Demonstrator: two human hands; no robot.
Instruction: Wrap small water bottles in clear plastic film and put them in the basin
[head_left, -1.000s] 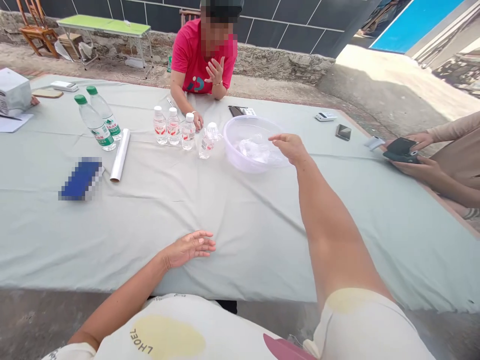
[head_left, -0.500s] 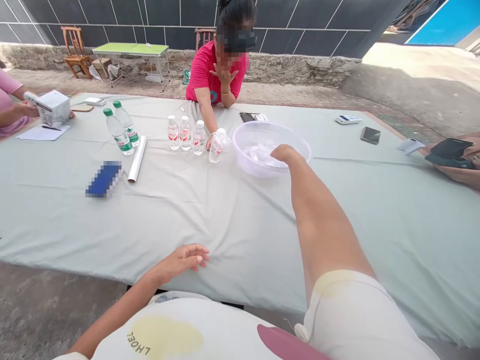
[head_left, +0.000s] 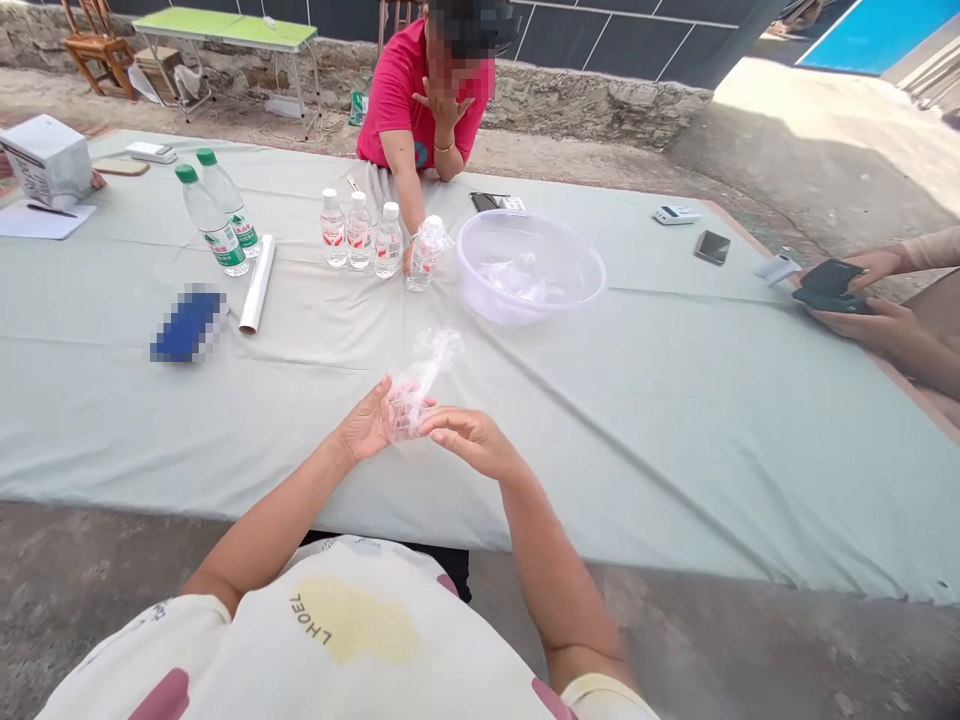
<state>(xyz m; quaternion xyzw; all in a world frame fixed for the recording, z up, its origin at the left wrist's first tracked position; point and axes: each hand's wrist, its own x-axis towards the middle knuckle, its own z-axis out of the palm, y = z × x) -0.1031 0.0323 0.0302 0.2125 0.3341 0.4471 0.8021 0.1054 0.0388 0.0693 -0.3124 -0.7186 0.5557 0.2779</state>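
Note:
A crumpled piece of clear plastic film (head_left: 420, 395) is between my hands, above the near part of the table; its upper end is blurred. My left hand (head_left: 369, 420), palm turned inward, has its fingers curled behind the film. From the other side, my right hand (head_left: 474, 440) grips the film's lower edge with fingers and thumb. Beyond them stands a pale purple basin (head_left: 517, 305) with more crumpled clear plastic (head_left: 517, 278) inside. Left of the basin, a small water bottle (head_left: 421, 268) has crumpled film over its top, and a person's hand (head_left: 407, 258) is at it.
Several small bottles (head_left: 358, 235) stand in a row, with two green-capped bottles (head_left: 217, 225) and a white roll (head_left: 257, 285) farther left. A blurred blue object (head_left: 187, 325) lies nearer. People sit around the table (head_left: 675, 420); one at right holds a dark phone (head_left: 829, 285).
My right hand has come back from the basin to my left hand, bringing crumpled clear film. My left hand has risen and taken hold of it too. The view has tilted down.

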